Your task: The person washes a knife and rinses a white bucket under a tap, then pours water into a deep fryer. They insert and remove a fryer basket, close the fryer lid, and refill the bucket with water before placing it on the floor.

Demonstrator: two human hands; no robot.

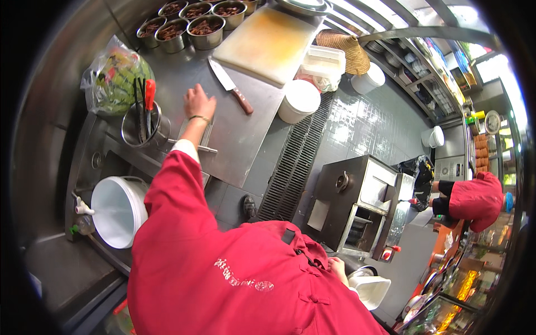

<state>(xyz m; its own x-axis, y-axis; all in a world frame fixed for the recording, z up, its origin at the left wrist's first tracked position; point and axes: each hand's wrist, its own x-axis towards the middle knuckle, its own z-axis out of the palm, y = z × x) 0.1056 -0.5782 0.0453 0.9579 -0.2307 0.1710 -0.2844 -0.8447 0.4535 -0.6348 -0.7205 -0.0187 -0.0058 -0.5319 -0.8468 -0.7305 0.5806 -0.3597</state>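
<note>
My left hand point(199, 102) is stretched over the stainless steel table point(228, 144), back upward, thumb apart, holding nothing that I can see. Under its wrist lies a metal rod rack point(205, 148). A kitchen knife point(224, 77) with a wooden handle lies to the right of the hand, apart from it. On the left stands a steel pot point(161, 130) holding a red-handled tool point(149, 94) and dark utensils. My right hand point(337, 268) shows only partly at my waist, near a white plastic tub point(372, 291); its fingers are mostly hidden.
A cutting board point(268, 44) and several steel pots of brown food point(206, 31) occupy the table's far end, with a bagged watermelon point(119, 79) leftward. White buckets point(299, 102) point(119, 211) flank the table. A floor drain point(295, 163) runs by a steel cabinet point(351, 201). Another person point(475, 201) works at right.
</note>
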